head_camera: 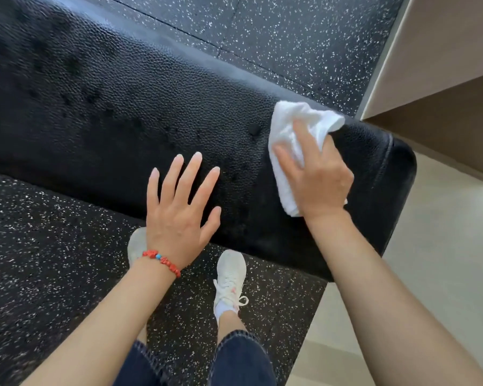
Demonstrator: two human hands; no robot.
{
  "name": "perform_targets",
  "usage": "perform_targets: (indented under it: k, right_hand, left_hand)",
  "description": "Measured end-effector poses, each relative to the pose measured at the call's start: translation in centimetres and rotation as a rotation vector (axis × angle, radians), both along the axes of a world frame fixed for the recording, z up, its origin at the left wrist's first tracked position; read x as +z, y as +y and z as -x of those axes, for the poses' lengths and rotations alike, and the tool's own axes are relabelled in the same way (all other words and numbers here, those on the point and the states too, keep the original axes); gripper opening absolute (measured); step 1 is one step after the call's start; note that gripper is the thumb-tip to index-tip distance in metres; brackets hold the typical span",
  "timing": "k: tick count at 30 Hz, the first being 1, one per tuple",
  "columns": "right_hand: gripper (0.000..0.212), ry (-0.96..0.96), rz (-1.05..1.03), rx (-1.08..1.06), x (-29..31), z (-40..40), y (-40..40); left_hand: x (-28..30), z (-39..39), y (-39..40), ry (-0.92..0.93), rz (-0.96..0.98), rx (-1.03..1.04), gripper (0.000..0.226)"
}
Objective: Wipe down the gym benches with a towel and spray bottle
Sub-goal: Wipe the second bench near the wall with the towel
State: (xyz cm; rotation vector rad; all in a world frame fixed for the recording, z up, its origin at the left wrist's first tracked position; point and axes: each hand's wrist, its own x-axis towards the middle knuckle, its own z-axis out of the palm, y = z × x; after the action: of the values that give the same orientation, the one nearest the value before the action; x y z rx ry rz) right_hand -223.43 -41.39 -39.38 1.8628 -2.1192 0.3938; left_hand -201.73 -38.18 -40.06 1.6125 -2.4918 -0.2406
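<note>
A black padded gym bench (pixel 123 112) runs from the upper left to the right of the head view, its textured top dotted with dark wet spots. A folded white towel (pixel 293 129) lies near the bench's right end. My right hand (pixel 318 179) presses down on the towel, fingers spread over it, thumb side tucked in the cloth. My left hand (pixel 179 207) hovers or rests flat at the bench's near edge, fingers straight and spread, holding nothing. A red bead bracelet (pixel 163 261) sits on the left wrist. No spray bottle is in view.
Black rubber floor with white flecks (pixel 39 260) surrounds the bench. Pale tile floor (pixel 443 260) begins at the right. A beige wall or cabinet (pixel 443 65) stands at the upper right, close to the bench end. My white shoes (pixel 230 277) stand just below the bench.
</note>
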Motion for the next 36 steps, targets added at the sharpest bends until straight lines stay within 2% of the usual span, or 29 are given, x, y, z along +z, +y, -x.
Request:
perform_targets:
  k: [3, 5, 10, 14, 16, 19, 22, 27, 30, 33, 36]
  right_hand:
    - [0.034, -0.028, -0.012, -0.121, 0.0, -0.8, -2.6]
    - [0.030, -0.058, 0.016, -0.157, -0.1, -1.6, -1.5]
    - [0.033, -0.092, -0.080, 0.176, 0.3, -6.8, 4.8]
    - [0.037, -0.006, -0.079, 0.342, 0.6, -6.3, 3.2]
    - [0.038, 0.026, -0.063, 0.297, 0.3, -5.5, 0.4]
    - [0.037, -0.014, -0.061, 0.069, 0.2, -5.5, -3.6]
    - [0.035, -0.069, -0.048, -0.069, 0.2, -7.3, -3.5]
    - [0.034, -0.093, -0.094, 0.291, 0.3, -12.4, 2.5]
    - [0.036, -0.040, -0.097, 0.371, 0.5, -12.0, 1.3]
    - [0.040, 0.045, -0.104, 0.225, 0.3, -10.9, -3.6]
    - [0.046, -0.151, -0.201, -0.001, 0.7, -11.1, -8.4]
  left_hand:
    - [0.2, -0.2, -0.1, 0.029, -0.007, -0.001, 0.050]
    - [0.6, -0.4, -0.2, 0.061, -0.018, -0.010, 0.049]
    - [1.6, -4.0, -2.0, 0.090, 0.030, -0.013, 0.044]
    - [1.5, -7.9, -3.5, 0.036, 0.042, 0.039, 0.045]
    - [1.1, -9.3, -3.9, 0.006, 0.023, 0.063, 0.046]
    - [0.4, -10.1, -4.1, -0.013, -0.011, 0.074, 0.048]
    - [0.0, -10.2, -4.0, -0.001, 0.001, 0.078, 0.049]
    - [0.2, -10.2, -4.1, -0.002, -0.006, 0.078, 0.048]
    - [0.4, -10.3, -4.2, 0.011, -0.024, 0.061, 0.048]
    - [0.6, -10.6, -4.3, 0.035, -0.027, 0.064, 0.048]
    - [0.9, -11.7, -5.0, 0.056, -0.013, 0.113, 0.048]
